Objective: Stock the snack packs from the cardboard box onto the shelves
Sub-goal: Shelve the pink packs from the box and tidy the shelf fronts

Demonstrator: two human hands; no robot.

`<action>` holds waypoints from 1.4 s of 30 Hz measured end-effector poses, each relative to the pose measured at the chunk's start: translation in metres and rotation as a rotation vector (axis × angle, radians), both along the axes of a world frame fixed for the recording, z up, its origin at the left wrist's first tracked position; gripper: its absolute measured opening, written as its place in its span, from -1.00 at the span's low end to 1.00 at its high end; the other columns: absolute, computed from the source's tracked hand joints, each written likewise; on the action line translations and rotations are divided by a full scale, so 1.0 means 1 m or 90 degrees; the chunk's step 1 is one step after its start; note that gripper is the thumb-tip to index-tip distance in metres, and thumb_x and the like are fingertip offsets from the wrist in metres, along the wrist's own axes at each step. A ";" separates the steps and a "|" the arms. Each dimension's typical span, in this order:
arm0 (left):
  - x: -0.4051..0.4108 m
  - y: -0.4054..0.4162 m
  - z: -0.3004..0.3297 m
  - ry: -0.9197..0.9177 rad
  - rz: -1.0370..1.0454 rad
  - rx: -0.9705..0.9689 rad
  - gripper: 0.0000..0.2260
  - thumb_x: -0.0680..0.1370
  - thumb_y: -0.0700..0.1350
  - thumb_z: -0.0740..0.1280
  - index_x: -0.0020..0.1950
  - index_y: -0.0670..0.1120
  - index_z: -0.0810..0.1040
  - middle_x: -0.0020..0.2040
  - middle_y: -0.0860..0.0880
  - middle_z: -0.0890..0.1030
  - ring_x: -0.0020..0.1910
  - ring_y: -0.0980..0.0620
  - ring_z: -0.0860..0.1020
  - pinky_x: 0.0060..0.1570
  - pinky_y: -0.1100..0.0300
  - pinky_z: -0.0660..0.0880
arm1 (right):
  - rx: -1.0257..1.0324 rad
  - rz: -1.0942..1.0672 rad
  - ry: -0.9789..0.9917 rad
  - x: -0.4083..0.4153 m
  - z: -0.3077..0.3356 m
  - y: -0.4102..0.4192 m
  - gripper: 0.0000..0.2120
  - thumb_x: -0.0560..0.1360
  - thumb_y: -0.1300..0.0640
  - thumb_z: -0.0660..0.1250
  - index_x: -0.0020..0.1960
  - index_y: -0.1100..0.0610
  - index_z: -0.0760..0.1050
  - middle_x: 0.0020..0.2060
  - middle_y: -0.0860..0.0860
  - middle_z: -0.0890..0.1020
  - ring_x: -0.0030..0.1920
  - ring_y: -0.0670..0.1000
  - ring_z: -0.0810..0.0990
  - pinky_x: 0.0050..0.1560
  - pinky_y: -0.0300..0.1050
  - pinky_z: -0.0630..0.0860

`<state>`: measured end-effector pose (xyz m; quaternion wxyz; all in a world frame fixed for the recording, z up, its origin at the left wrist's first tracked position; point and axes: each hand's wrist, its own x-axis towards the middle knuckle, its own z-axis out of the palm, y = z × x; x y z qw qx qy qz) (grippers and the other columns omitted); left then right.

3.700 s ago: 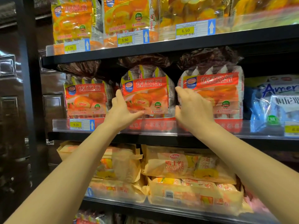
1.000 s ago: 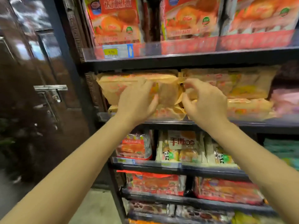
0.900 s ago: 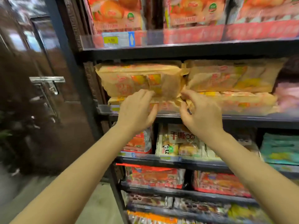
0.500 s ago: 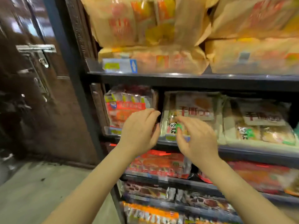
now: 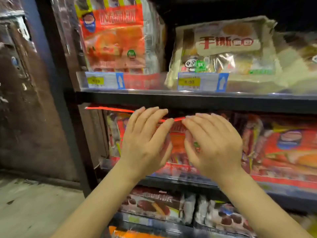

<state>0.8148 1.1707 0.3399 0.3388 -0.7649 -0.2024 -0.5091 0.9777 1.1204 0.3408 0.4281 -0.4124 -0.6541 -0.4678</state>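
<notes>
My left hand (image 5: 145,143) and my right hand (image 5: 212,145) are held side by side in front of a red snack pack (image 5: 176,140) standing on a lower shelf (image 5: 188,182). Both hands have their fingers spread and hold nothing; whether the fingertips touch the pack is hidden. One shelf up stand a red-orange snack pack (image 5: 116,38) on the left and a beige panda snack pack (image 5: 223,54) on the right. No cardboard box is in view.
A wide red pack (image 5: 283,148) lies to the right of my hands. Dark chocolate-pie packs (image 5: 157,205) fill the shelf below. The black shelf upright (image 5: 68,117) and a dark brown door (image 5: 25,100) stand at the left, with pale floor (image 5: 34,212) beneath.
The view and both hands have dropped down the shelving, from the beige packs past the panda packs to the red pack one level lower. The hands stay empty.
</notes>
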 end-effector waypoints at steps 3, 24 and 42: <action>-0.001 0.005 -0.039 -0.007 0.015 0.005 -0.71 0.40 -0.20 0.34 0.10 -0.22 0.56 0.13 -0.25 0.58 0.18 -0.18 0.45 0.28 -0.08 0.30 | 0.026 0.001 0.019 0.001 -0.034 0.007 -0.77 0.41 0.22 0.29 0.02 0.17 0.63 -0.04 0.05 0.68 0.00 0.09 0.65 0.09 0.02 0.52; -0.078 0.073 -0.090 -0.334 -0.010 -0.533 -0.30 0.50 -0.03 0.35 0.50 0.05 -0.01 0.44 -0.06 0.22 0.32 0.08 0.30 0.20 0.08 0.34 | -0.392 -0.104 0.453 0.024 -0.081 0.017 -0.24 0.52 0.04 0.27 0.51 -0.07 -0.17 0.50 0.15 0.01 0.00 0.15 0.58 -0.24 -0.12 0.35; -0.080 0.080 -0.080 -0.215 -0.083 -0.603 -0.20 0.40 -0.01 0.47 0.47 0.07 0.03 0.38 -0.01 0.29 0.21 0.23 0.26 0.20 0.09 0.35 | -0.448 -0.097 0.459 0.052 -0.072 0.020 -0.07 0.38 0.24 0.44 0.45 -0.11 -0.13 0.44 0.09 0.03 -0.25 0.11 0.53 -0.22 0.07 0.55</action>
